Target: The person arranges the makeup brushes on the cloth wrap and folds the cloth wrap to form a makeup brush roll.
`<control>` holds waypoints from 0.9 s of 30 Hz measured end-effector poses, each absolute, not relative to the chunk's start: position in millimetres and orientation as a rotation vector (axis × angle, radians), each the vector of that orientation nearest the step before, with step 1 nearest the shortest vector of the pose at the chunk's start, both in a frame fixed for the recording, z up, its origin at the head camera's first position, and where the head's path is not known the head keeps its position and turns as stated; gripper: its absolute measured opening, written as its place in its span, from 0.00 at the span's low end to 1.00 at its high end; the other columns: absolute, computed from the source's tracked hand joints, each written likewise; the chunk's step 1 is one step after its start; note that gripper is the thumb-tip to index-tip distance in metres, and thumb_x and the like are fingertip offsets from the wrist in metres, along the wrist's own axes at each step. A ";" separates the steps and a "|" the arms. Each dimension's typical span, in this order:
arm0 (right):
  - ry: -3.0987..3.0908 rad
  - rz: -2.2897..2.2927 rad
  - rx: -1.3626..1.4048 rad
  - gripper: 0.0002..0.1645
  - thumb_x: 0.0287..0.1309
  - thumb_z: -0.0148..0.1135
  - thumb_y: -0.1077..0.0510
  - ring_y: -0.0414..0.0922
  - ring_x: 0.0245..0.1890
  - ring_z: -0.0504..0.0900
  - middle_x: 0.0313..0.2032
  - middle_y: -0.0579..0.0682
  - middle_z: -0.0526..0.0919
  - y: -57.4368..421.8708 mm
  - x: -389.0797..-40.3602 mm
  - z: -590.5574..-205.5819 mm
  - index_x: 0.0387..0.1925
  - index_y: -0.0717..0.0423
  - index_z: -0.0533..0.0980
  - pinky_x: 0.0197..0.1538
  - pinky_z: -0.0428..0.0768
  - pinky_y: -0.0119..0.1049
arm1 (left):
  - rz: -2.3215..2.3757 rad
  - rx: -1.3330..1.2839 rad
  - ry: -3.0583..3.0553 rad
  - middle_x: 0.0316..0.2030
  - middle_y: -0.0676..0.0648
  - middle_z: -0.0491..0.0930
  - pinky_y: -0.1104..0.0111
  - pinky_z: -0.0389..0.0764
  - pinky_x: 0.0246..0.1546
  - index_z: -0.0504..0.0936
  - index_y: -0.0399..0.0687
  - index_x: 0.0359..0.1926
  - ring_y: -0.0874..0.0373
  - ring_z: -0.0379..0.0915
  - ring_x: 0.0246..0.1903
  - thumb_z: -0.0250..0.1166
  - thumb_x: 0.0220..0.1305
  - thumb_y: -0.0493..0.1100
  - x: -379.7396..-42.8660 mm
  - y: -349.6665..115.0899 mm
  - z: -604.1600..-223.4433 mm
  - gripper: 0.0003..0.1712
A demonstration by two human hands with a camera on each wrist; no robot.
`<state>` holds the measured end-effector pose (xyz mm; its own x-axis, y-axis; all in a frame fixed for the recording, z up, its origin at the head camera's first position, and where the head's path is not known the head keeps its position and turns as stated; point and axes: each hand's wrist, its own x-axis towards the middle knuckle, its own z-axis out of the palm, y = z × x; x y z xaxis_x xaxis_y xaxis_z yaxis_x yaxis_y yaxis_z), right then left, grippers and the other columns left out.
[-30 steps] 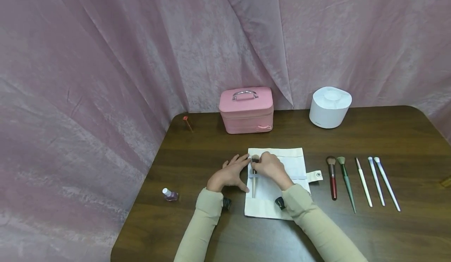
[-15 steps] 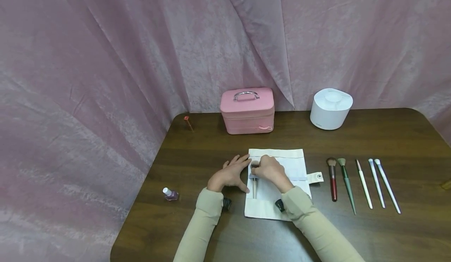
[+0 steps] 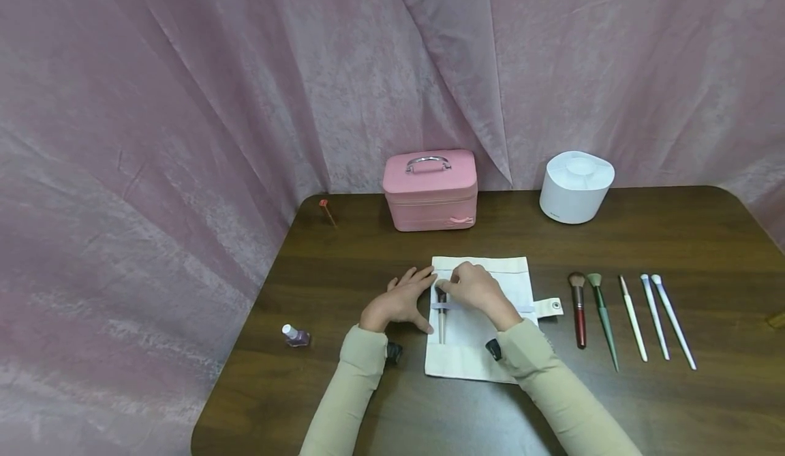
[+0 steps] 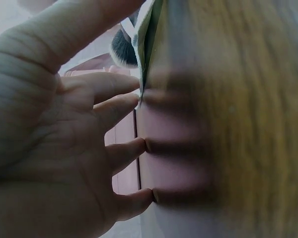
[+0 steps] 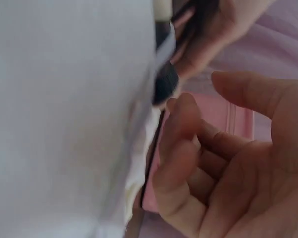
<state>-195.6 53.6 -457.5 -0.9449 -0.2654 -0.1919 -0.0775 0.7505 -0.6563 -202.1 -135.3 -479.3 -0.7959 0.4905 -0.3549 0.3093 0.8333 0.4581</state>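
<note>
Now, on the surface (image 3: pixel 368 246), the white cloth (image 3: pixel 472 341) is seemingly steadied at its edge by the left hand (image 3: pixel 400 304), spread wide; the right hand (image 3: pixel 481 291) is poised, loosely parted, nothing gripped, near the brush (image 3: pixel 442 326), secured under a band (image 3: pixel 452 306)

Gold object (image 3: pixel 777 318) partly off-frame

Brush (image 3: pixel 442 326) on cloth (image 3: pixel 456 360), five others (image 3: pixel 634 320) right, case (image 3: pixel 432 207) behind (bottle (image 3: pixel 298 337) left)
</note>
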 end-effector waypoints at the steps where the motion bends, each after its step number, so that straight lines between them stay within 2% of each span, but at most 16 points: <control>1: 2.686 -0.998 -0.293 0.18 0.68 0.63 0.51 0.43 0.22 0.73 0.23 0.48 0.79 55.9 -196.2 -455.4 0.32 0.63 0.84 0.26 0.71 0.36 | 0.528 0.594 2.547 0.80 0.52 0.45 0.39 0.44 0.71 0.57 0.49 0.79 0.45 0.35 0.78 0.84 0.46 0.50 -202.3 -135.5 -479.7 0.64; 4: 2.718 -1.041 -0.381 0.15 0.67 0.63 0.53 0.45 0.26 0.77 0.30 0.51 0.84 63.9 -198.7 -450.9 0.36 0.64 0.84 0.31 0.75 0.39 | 0.531 0.598 2.546 0.80 0.52 0.45 0.38 0.44 0.71 0.56 0.49 0.79 0.45 0.35 0.78 0.84 0.47 0.50 -202.7 -136.1 -478.4 0.64; 10: 2.758 -1.137 -0.426 0.13 0.66 0.62 0.55 0.45 0.30 0.78 0.32 0.50 0.85 79.5 -199.6 -447.3 0.38 0.62 0.84 0.36 0.76 0.41 | 0.536 0.600 2.543 0.80 0.51 0.45 0.39 0.44 0.71 0.56 0.49 0.80 0.45 0.35 0.78 0.84 0.47 0.50 -203.7 -137.5 -476.8 0.64; 18: 2.793 -1.210 -0.365 0.12 0.65 0.62 0.56 0.50 0.38 0.82 0.35 0.52 0.86 103.8 -193.9 -443.5 0.37 0.62 0.84 0.44 0.77 0.48 | 0.569 0.599 2.535 0.80 0.51 0.45 0.40 0.42 0.72 0.57 0.49 0.79 0.45 0.34 0.78 0.85 0.46 0.49 -202.4 -137.6 -479.7 0.64; 27: 2.823 -1.272 -0.218 0.15 0.64 0.65 0.58 0.52 0.37 0.83 0.38 0.58 0.85 132.8 -184.8 -439.3 0.44 0.67 0.82 0.40 0.78 0.44 | 0.581 0.607 2.528 0.80 0.52 0.44 0.40 0.41 0.72 0.56 0.50 0.80 0.46 0.33 0.78 0.84 0.46 0.48 -202.2 -137.7 -481.2 0.64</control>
